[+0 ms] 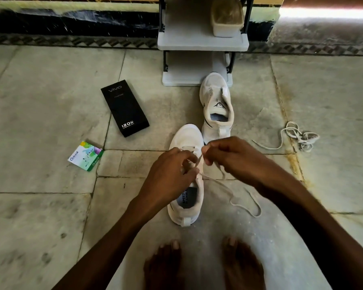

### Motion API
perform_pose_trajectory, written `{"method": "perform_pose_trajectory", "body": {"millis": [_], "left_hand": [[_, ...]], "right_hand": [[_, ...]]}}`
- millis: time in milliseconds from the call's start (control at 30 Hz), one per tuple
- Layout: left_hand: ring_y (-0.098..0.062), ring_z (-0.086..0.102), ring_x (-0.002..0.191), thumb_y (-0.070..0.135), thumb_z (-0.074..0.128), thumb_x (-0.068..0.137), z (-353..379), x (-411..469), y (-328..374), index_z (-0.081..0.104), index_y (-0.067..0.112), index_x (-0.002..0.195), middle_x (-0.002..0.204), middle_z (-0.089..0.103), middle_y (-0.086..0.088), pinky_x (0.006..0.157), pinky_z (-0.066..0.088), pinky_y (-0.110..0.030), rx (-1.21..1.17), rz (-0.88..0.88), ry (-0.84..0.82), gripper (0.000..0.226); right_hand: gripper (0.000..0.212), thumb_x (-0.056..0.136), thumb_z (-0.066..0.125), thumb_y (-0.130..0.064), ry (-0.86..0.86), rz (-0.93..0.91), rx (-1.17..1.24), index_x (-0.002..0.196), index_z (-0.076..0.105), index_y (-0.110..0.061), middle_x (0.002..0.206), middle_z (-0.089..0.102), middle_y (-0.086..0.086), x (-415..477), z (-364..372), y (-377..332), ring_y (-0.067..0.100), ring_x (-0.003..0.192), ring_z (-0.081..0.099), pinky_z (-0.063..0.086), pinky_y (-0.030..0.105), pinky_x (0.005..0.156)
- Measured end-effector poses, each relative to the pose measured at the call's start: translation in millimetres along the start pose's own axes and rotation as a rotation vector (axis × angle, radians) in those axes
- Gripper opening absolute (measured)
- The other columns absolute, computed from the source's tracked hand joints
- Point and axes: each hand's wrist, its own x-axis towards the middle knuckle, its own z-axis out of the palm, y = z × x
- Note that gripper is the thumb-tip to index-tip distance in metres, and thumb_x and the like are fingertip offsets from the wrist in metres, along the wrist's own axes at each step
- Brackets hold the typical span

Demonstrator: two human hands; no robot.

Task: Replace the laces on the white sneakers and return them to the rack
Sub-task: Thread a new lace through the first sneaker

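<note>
containers first: a lidded tub (226, 17) sits on the right of the rack (201, 41) upper shelf, w/ sth brownish inside, can't tell what. the black vivo box (125, 107) lies closed on the floor (40, 101), far left of the shoes, contents hidden. an odonil pack (85, 156) lies nearer and further left, also closed.

the near sneaker (184, 137) stands on the floor btwn my view's two hands, toe pointing far, just ahead of the bare feet (164, 262). its opening shows a printed insole, partly covered by the left wrist. the far sneaker (216, 105) is unlaced, its toe up against the rack's lower shelf front, heel just beside the near one's toe.

left hand (172, 170) has fingers curled over the eyelet area, pinching the lace (224, 186). right hand (228, 155) pinches the same lace higher up, fingers bunched tight. the slack trails near-right in a loop on the floor.

a second loose lace (302, 139) lies tangled far right, well apart.

hard to see: eyelets are under the left hand, so i can't tell how many are threaded. rack top is cut off by the frame edge.
</note>
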Motion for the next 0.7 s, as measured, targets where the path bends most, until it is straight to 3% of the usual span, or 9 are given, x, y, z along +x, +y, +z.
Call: {"method": "perform_pose_trajectory", "body": {"millis": [67,167,233,300,400,467,600,700], "left_hand": [[-0.005,0.056,0.072,0.036,0.062,0.092,0.9,2.2,9.0,0.069,0.028,0.099,0.085,0.064,0.011,0.065,0.043,-0.018,0.023,0.032,0.015,0.013],[-0.010,0.059,0.067,0.035,0.056,0.096,-6.2,8.2,18.3,0.071,0.021,0.090,0.076,0.069,0.004,0.058,0.040,-0.024,0.039,0.069,0.083,0.021],[-0.010,0.061,0.068,0.029,0.057,0.095,-20.2,12.1,23.7,0.072,0.023,0.092,0.076,0.069,0.005,0.061,0.046,-0.029,-0.001,0.114,0.176,0.017],[-0.006,0.062,0.067,0.023,0.061,0.094,-36.3,14.1,27.9,0.073,0.023,0.094,0.076,0.068,0.010,0.063,0.050,-0.029,-0.110,0.172,0.287,0.013],[0.001,0.061,0.066,0.020,0.065,0.092,-52.0,14.9,31.9,0.075,0.020,0.095,0.074,0.064,0.017,0.063,0.049,-0.018,-0.159,0.244,0.372,0.010],[0.002,0.059,0.065,0.020,0.065,0.092,-55.4,14.6,32.6,0.075,0.020,0.095,0.073,0.061,0.021,0.063,0.047,-0.015,-0.147,0.270,0.385,0.010],[0.002,0.061,0.066,0.017,0.064,0.093,-53.0,11.2,31.0,0.073,0.021,0.098,0.071,0.061,0.022,0.066,0.053,-0.021,-0.192,0.236,0.348,0.012],[-0.001,0.063,0.070,0.020,0.063,0.093,-51.9,7.9,29.9,0.060,0.024,0.120,0.076,0.062,0.016,0.070,0.055,-0.024,-0.184,0.128,0.319,0.027]], "right_hand": [[0.040,0.097,0.053,-0.038,-0.001,-0.065,0.031,0.064,0.065,-0.022,0.057,0.052,-0.009,-13.7,-12.7,-20.2,0.008,0.057,0.044,0.036,0.027,0.062],[0.039,0.098,0.052,-0.041,-0.031,-0.130,0.103,0.068,0.068,-0.021,0.056,0.054,-0.011,-28.3,-27.8,-33.6,0.002,0.055,0.044,0.034,0.023,0.065],[0.034,0.094,0.055,-0.047,-0.019,-0.161,0.049,0.075,0.073,-0.026,0.064,0.060,0.005,-30.3,-33.7,-25.9,0.022,0.060,0.048,0.037,0.027,0.065],[0.030,0.091,0.057,-0.049,0.007,-0.198,-0.135,0.079,0.074,-0.028,0.072,0.063,0.014,-24.3,-33.4,-7.5,0.032,0.067,0.054,0.042,0.033,0.065],[0.028,0.093,0.058,-0.041,-0.016,-0.171,-0.676,0.081,0.070,-0.020,0.076,0.066,0.003,-8.4,-17.2,26.5,0.020,0.072,0.061,0.045,0.033,0.066],[0.019,0.093,0.060,-0.034,-0.055,-0.109,-0.829,0.085,0.071,-0.022,0.081,0.068,0.000,0.3,-3.8,43.5,0.020,0.078,0.065,0.046,0.029,0.067],[0.019,0.091,0.065,-0.025,-0.171,-0.079,-0.592,0.074,0.071,-0.019,0.065,0.069,-0.003,10.1,8.8,55.0,0.012,0.061,0.065,0.055,0.033,0.067],[0.018,0.088,0.069,-0.019,-0.063,-0.096,-0.351,0.071,0.072,-0.012,0.060,0.070,-0.003,10.9,14.3,54.3,0.007,0.055,0.067,0.057,0.034,0.069]]}}
